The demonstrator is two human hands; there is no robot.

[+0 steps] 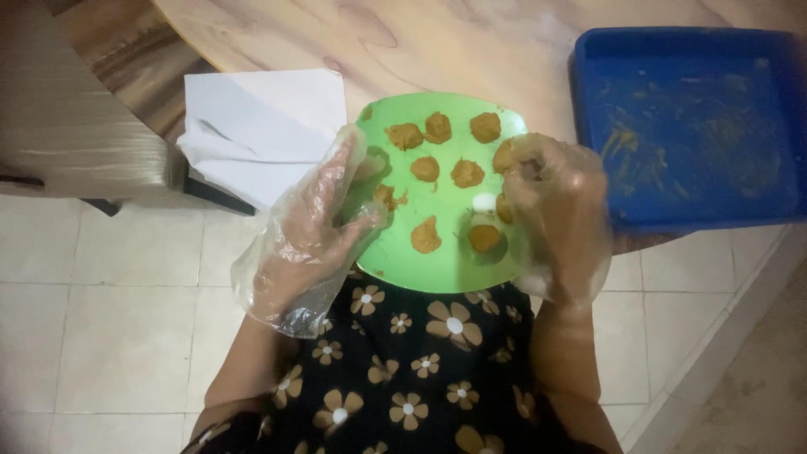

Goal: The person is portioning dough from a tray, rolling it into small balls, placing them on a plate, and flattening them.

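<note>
A pale wooden table (471,42) stands over a tiled floor (118,319). Some ten brown dough balls (426,169) already lie on the green plate (445,265); the blue tray (698,126) holds only smears. The gloved left hand (315,223) grips the plate's edge; the right hand (555,210) pinches another ball above it.

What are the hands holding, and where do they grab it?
The left hand grips the green plate by its left rim. The right hand pinches a brown dough ball in its fingers.

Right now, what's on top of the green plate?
The green plate carries small brown dough lumps spread apart. The gloved left hand grips its left rim; the gloved right hand covers the right edge, hiding anything beneath it.
</note>
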